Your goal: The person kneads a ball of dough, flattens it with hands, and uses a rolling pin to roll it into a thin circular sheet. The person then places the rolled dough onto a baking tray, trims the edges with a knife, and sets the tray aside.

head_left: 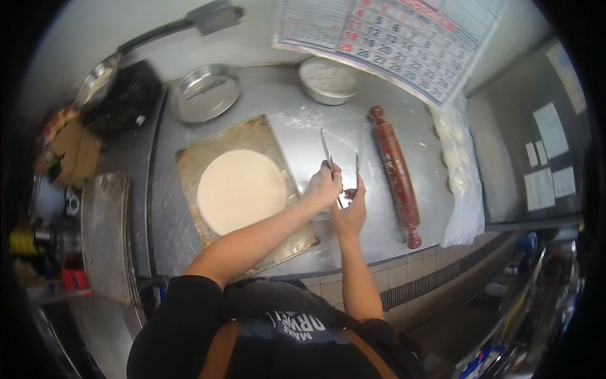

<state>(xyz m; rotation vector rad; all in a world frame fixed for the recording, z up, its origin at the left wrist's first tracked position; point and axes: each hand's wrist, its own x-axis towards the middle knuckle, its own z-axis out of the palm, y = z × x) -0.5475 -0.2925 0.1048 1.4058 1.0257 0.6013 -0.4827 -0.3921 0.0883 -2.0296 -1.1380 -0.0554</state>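
Observation:
My left hand (325,185) reaches across the steel worktop and grips a thin serrated metal tool (325,143), its toothed end pointing away from me. Close beside it, my right hand (350,211) holds a narrow metal strip (358,161) that stands up blurred at its tip. My fingers hide whether the two metal pieces are joined. Left of my hands, a smooth round sheet of dough (241,189) lies over a browned rectangular baking tray (265,130). My left forearm passes over the tray's near right part. A reddish wooden rolling pin (396,173) rests to the right of my hands.
Toward the wall stand a bowl of flour (329,80) and a round metal pan (208,94) with a utensil inside. Plastic-covered dough pieces (457,166) line the right edge. A calendar (397,42) hangs over the back. At left are a worn board (108,237) and a black bag (125,102).

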